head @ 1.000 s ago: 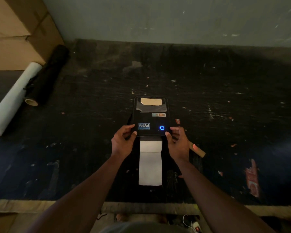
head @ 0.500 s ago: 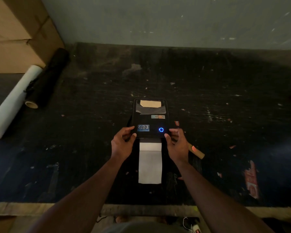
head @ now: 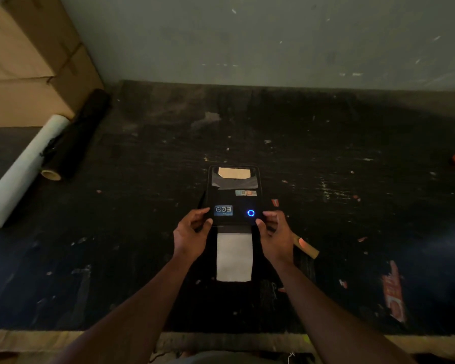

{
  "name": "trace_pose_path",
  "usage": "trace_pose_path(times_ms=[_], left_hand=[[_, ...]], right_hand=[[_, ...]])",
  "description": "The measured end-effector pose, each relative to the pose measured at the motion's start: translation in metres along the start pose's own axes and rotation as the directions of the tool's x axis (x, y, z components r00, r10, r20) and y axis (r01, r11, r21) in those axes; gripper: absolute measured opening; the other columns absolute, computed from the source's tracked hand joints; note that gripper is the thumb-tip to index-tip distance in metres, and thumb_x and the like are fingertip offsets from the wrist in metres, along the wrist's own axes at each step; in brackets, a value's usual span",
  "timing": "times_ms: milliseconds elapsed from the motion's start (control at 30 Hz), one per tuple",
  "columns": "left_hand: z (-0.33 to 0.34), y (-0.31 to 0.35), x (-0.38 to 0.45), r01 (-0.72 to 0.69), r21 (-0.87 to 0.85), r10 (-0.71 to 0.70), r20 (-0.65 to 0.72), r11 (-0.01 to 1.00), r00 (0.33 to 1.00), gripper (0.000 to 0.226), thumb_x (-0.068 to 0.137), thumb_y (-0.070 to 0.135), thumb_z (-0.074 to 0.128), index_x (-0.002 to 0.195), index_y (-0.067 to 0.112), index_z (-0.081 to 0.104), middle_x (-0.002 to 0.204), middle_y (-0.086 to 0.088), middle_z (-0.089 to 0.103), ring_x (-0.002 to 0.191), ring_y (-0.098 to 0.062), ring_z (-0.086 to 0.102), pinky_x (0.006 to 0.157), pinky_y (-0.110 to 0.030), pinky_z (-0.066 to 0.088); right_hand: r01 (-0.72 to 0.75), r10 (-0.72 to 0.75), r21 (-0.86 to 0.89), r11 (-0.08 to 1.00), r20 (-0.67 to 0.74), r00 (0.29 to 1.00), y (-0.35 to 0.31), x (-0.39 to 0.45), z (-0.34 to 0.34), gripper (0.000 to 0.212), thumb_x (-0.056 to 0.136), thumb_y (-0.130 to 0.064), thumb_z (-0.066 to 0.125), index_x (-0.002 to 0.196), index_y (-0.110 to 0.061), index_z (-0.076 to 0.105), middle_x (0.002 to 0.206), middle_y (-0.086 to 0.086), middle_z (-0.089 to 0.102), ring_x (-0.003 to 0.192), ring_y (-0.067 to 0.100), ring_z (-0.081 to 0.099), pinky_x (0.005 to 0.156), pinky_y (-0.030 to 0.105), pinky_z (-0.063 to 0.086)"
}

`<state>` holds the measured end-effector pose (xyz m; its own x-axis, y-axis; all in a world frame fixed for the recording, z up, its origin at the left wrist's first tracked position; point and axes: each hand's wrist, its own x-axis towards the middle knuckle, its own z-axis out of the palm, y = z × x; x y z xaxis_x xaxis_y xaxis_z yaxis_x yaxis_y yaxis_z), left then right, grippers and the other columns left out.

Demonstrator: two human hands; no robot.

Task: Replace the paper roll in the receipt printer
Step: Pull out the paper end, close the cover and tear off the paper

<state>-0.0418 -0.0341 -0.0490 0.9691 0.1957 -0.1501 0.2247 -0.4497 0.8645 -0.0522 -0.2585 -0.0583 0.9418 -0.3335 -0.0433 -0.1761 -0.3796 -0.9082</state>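
Both hands at the receipt printer (head: 234, 195), mid-bench toward the near edge.
Left hand (head: 191, 236) and right hand (head: 276, 236) have fingers clamped on its near corners; white paper strip (head: 234, 257) hangs out between them.

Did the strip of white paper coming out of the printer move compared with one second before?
No. The paper strip hangs from the receipt printer as before, its lower end equally short of the table's front edge; only the camera shifted.
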Motion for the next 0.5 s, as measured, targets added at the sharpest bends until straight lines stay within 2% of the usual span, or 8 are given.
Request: trace_pose_path(times_ms=[67,200,333,433,500], left_hand=[[-0.0001,0.0,0.0002,0.002,0.002,-0.002,0.0,1.0,1.0,0.038,0.094,0.019,0.074,0.128,0.034,0.066,0.128,0.008,0.071,0.093,0.016,0.059,0.072,-0.002,0.044],[-0.0006,-0.0004,0.0009,-0.001,-0.005,0.001,0.003,1.0,1.0,0.039,0.094,0.018,0.073,0.13,0.031,0.066,0.13,0.006,0.071,0.106,0.004,0.063,0.075,-0.003,0.045],[-0.0006,-0.0016,0.0017,-0.01,-0.001,0.01,0.001,1.0,1.0,0.038,0.094,0.017,0.074,0.128,0.031,0.066,0.129,0.007,0.071,0.095,0.013,0.061,0.071,0.0,0.045],[-0.0002,-0.0017,0.0017,-0.005,-0.021,0.005,-0.002,1.0,1.0,0.038,0.094,0.017,0.074,0.128,0.03,0.067,0.128,0.006,0.071,0.104,0.006,0.063,0.078,-0.004,0.045],[-0.0001,-0.0021,0.0021,-0.007,-0.024,0.007,-0.002,1.0,1.0,0.038,0.094,0.017,0.074,0.128,0.03,0.067,0.127,0.006,0.072,0.102,0.006,0.063,0.079,-0.004,0.045]], right_hand=[[-0.013,0.013,-0.002,1.0,0.006,1.0,-0.0002,0.0,-0.0006,0.03,0.094,-0.018,0.074,0.12,-0.027,0.061,0.117,-0.008,0.067,0.111,0.011,0.067,0.096,0.042,0.061],[-0.019,0.019,-0.001,1.0,0.009,1.0,0.0002,0.0002,-0.0009,0.03,0.094,-0.018,0.074,0.12,-0.028,0.061,0.117,-0.008,0.067,0.112,0.011,0.066,0.097,0.043,0.06],[-0.021,0.021,0.008,1.0,0.017,1.0,-0.0007,0.0002,-0.0009,0.031,0.094,-0.019,0.074,0.118,-0.032,0.059,0.12,-0.007,0.067,0.113,0.011,0.066,0.097,0.042,0.06],[-0.017,0.017,0.004,1.0,0.015,1.0,-0.001,-0.0001,-0.0013,0.031,0.094,-0.018,0.074,0.118,-0.032,0.059,0.119,-0.007,0.067,0.112,0.011,0.066,0.097,0.041,0.06],[-0.012,0.012,0.0,1.0,0.012,1.0,-0.0011,0.0,-0.0016,0.031,0.094,-0.018,0.074,0.119,-0.03,0.06,0.119,-0.007,0.067,0.112,0.011,0.066,0.096,0.041,0.061]])
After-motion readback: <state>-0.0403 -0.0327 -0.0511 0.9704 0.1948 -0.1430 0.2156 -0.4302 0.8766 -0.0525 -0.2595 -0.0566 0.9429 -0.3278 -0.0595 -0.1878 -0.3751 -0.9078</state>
